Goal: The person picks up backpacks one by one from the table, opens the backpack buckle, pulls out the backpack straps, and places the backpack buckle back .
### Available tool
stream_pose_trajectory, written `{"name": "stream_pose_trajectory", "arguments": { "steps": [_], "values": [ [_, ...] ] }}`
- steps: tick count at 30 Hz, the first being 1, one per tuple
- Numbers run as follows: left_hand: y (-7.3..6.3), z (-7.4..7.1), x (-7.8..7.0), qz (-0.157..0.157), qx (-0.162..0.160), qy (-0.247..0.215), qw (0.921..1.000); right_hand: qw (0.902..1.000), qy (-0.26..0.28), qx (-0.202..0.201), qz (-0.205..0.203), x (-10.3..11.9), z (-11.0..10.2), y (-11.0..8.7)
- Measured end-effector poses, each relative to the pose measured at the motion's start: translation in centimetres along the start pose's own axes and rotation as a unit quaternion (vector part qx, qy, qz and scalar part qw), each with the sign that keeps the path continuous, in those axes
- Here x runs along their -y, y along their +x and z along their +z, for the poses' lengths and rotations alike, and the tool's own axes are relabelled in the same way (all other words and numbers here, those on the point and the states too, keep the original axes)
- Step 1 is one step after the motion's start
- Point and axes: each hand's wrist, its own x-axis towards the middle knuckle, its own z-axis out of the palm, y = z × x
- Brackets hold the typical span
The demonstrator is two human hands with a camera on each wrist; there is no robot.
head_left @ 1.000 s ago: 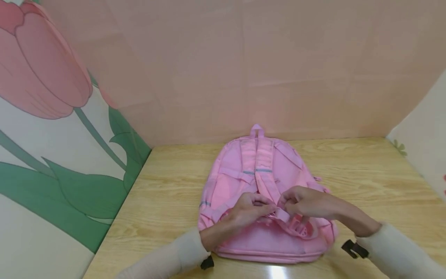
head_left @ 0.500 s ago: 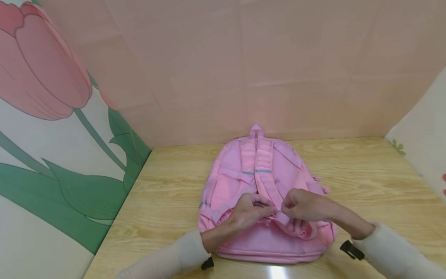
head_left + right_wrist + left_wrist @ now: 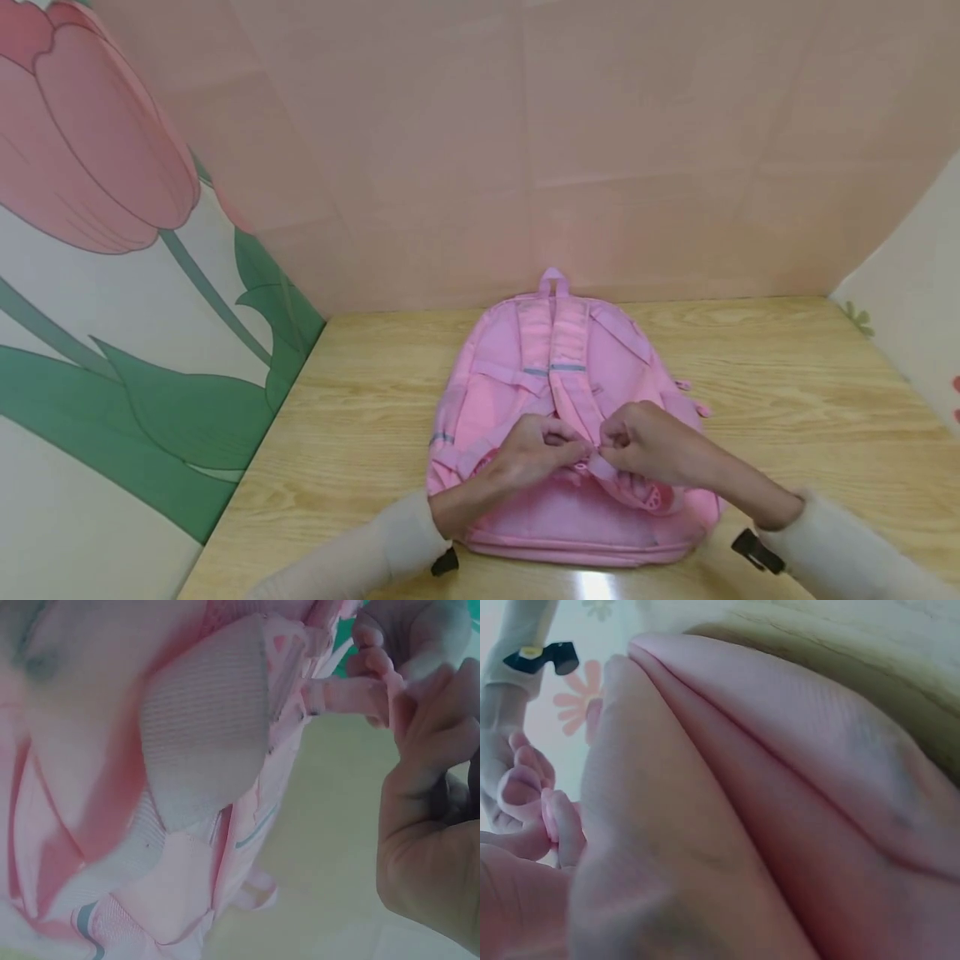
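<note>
A pink backpack (image 3: 555, 517) lies on the table with its shoulder straps facing up. Both hands meet over its lower middle. My left hand (image 3: 536, 454) pinches a narrow pink webbing strap (image 3: 352, 696) between thumb and fingers. Close beside it, my right hand (image 3: 652, 442) pinches the same webbing, fingers curled. In the right wrist view the strap runs from the bag to the fingertips of both hands. A pink piece with holes (image 3: 655, 498) shows below the right hand. The left wrist view is mostly filled by pink fabric (image 3: 667, 825), with the left hand (image 3: 525, 892) at its lower left.
The wooden table (image 3: 360, 392) extends to both sides of the bag. A plain pinkish wall (image 3: 525, 167) stands behind. At left is a panel with a printed tulip (image 3: 112, 150), at right a pale panel (image 3: 915, 275). The bag's top loop (image 3: 553, 279) is close to the back wall.
My right hand has shifted slightly and its fingers have curled in, with its fingertips now nearer the left hand's. The left hand and the backpack have stayed almost still.
</note>
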Motion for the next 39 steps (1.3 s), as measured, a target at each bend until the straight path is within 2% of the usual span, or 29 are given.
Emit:
{"name": "stream_pose_trajectory", "arguments": {
  "steps": [7, 16, 20, 29, 37, 39],
  "values": [
    [0.2, 0.1, -0.1, -0.021, -0.019, -0.016, 0.9995, 0.9957, -0.059, -0.064, -0.032, 0.4, 0.6, 0.0],
    [0.3, -0.1, -0.2, -0.038, -0.016, -0.043, 0.9982, 0.9841, -0.116, -0.120, -0.062, 0.7, 1.2, -0.1],
    [0.2, -0.1, -0.3, -0.036, -0.020, -0.048, 0.9980, 0.9779, -0.133, -0.143, -0.073, 0.7, 1.5, -0.1],
    [0.1, 0.0, -0.3, -0.042, -0.041, -0.043, 0.9973, 0.9509, -0.182, -0.203, -0.146, 0.6, 2.1, -0.1],
    [0.3, -0.3, -0.2, -0.063, -0.020, -0.071, 0.9953, 0.9208, -0.231, -0.227, -0.217, 0.5, 2.5, 0.1],
    [0.2, -0.3, -0.1, -0.059, -0.016, -0.075, 0.9953, 0.9192, -0.241, -0.225, -0.215, 0.5, 2.4, 0.1]
  ]
}}
